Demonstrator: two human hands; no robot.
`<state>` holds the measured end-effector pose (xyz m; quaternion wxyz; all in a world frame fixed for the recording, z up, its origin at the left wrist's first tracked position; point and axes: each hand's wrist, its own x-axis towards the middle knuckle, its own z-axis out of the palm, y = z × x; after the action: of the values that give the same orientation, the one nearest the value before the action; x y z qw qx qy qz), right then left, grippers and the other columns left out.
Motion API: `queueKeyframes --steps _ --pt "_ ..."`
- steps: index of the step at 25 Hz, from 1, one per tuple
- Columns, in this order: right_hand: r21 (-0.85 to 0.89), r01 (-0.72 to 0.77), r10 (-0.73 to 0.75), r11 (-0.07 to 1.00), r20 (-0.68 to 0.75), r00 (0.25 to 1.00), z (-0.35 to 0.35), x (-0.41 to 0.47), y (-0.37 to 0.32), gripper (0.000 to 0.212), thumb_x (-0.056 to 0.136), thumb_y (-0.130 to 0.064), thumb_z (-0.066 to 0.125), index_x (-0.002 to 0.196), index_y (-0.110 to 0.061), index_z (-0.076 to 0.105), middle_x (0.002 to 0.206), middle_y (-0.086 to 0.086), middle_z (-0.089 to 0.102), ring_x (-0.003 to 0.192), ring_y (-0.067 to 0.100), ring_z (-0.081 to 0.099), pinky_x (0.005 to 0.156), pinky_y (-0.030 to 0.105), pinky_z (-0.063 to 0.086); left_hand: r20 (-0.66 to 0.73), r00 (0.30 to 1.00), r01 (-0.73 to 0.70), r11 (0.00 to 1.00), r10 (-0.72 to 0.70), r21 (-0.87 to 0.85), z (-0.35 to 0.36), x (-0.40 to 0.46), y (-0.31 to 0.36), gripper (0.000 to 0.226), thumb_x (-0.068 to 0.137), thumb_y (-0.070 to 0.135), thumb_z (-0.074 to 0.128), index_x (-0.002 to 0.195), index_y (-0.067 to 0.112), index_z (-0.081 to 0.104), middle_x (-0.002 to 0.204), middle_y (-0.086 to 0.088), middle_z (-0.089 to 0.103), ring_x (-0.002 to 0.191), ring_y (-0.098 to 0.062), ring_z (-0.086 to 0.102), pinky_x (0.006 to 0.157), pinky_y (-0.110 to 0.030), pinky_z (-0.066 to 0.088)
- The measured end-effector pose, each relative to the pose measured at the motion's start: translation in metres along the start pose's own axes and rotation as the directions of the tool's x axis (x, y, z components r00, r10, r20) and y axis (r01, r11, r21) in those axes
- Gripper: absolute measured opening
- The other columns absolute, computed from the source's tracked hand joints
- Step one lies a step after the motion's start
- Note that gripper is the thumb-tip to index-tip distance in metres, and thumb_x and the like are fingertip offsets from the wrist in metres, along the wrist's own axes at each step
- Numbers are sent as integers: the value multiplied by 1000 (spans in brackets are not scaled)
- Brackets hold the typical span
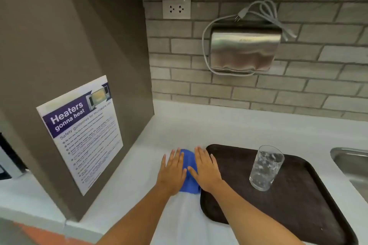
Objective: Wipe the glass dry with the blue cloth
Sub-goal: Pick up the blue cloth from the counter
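White countertop point(179, 125), grey brick backsplash point(298, 89). Upper centre: wall socket point(176, 9); right of it, steel toaster point(244, 49) wrapped in its cord. Left: microwave safety poster point(79, 133). Right edge: sink point(350, 163). Lower right: brown tray point(298, 205) bearing upright drinking glass point(265, 167). Lower centre: blue cloth point(189, 171) flat on counter, touching tray; left hand point(172, 173), right hand point(207, 171) pressed flat on it, fingers spread.

a: how much of the blue cloth point(189, 167) shows?
b: only a strip; the left hand point(172, 173) and right hand point(207, 171) cover the rest.
a: the poster point(79, 133)?
b: small print too blurred to read.
a: edges?
b: the sink point(350, 163) and the tray point(288, 205) corner are cut off.
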<state>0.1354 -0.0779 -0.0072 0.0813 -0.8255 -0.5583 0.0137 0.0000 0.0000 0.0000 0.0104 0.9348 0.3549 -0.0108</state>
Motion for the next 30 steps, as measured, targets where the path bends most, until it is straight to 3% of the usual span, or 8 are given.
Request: queueKeyframes --steps 7,12,17,21,23,25,27,30 --pt "-207 -16 35 978 85 996 20 17 -14 77 100 -57 20 156 -10 -4 162 23 15 151 37 -1 120 53 1 156 986 44 998 -51 46 21 7 -6 62 108 37 14 160 10 -6 171 -8 -8 157 -26 -8 125 -47 -5" --pt "-266 -28 65 964 131 989 22 25 -25 74 102 -50 31 156 -11 -2 150 24 33 143 37 23 119 51 9 233 971 59 998 -59 5 24 5 -11 63 108 40 13 160 11 -7 171 -9 -7 157 -27 -10 125 -47 -6" --pt "89 -28 21 996 78 997 13 29 -35 54 100 -31 49 148 -15 31 128 16 51 116 30 48 98 38 39 234 971 73 988 -40 -135 20 -5 -13 63 109 36 15 159 7 -9 171 -9 -10 157 -27 -12 125 -46 -7" --pt "446 -30 60 894 -52 997 3 10 -41 40 95 -11 50 134 -11 44 122 18 47 97 33 55 80 38 49 56 998 33 916 -11 -400 1 -12 -17 62 109 26 23 160 11 -8 171 -7 6 157 -30 5 127 -47 -1" --pt "496 -4 92 868 -153 984 -5 -5 -39 34 92 -10 50 126 -12 48 117 14 45 81 27 54 70 36 50 -21 1000 -19 844 9 -536 -9 -13 -11 64 108 24 28 161 15 -5 163 -8 29 150 -27 29 127 -46 10" --pt "497 26 120 867 -260 958 -12 -25 -31 30 91 -10 51 121 -11 50 114 10 43 75 25 55 66 38 54 -65 996 -87 708 59 -701 -19 -13 3 58 108 27 31 161 22 9 149 -1 47 135 -18 49 121 -40 30" --pt "495 8 179 869 -328 928 -17 -50 -18 33 91 -12 54 123 -11 51 117 10 42 75 26 58 65 40 56 -79 992 -121 581 97 -805 -25 -13 23 47 108 25 34 154 28 30 137 9 52 124 -11 55 106 -26 43" --pt "577 -71 335 814 -366 869 -26 -92 7 35 93 -28 56 125 -19 48 121 4 36 80 21 60 66 36 57 -140 968 -237 562 210 -792 -32 -14 64 36 103 14 42 138 23 43 132 6 54 114 -12 56 91 -19 43"
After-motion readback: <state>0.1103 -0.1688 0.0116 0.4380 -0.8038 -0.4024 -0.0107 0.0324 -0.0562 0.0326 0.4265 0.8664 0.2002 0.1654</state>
